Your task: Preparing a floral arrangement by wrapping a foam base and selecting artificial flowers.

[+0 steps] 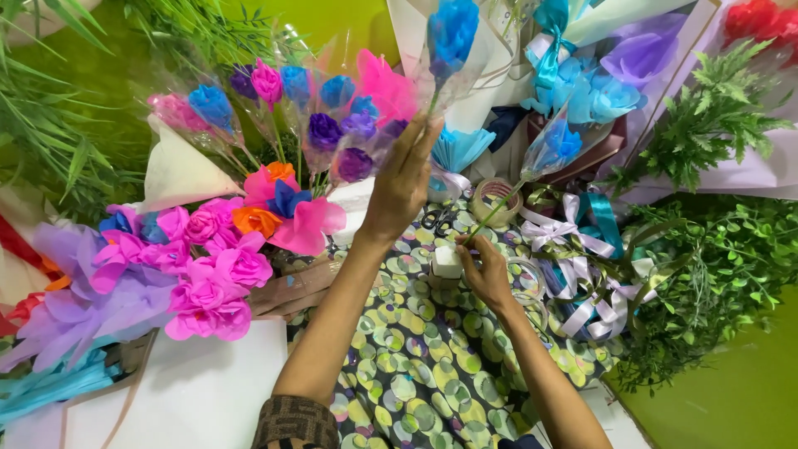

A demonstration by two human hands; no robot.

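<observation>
We see the left hand (405,179) raised above the lap, fingers clamped around the stems of a bunch of wrapped paper flowers (332,108) in blue, purple and pink, each in clear film, fanned out up and to the left. A taller blue paper flower (453,29) rises from the same grip at top centre. The right hand (486,270) sits lower and to the right, fingers pinched shut on the green stem of 1 more blue wrapped flower (555,143), which leans up to the right, tilted. The 2 hands are apart, left well above right.

Just beside the right hand is a small white block (447,260), touching or nearly touching the fingers; we cannot tell which. Black scissors (436,219) lie between the hands, and a roll of tape (495,199) is near the stem. Under both arms lies a green-and-yellow dotted cloth (424,357). Left of it sits a heap of pink and purple paper roses (208,266). Right of it lie white and teal ribbons (582,241), then green foliage (715,258).
</observation>
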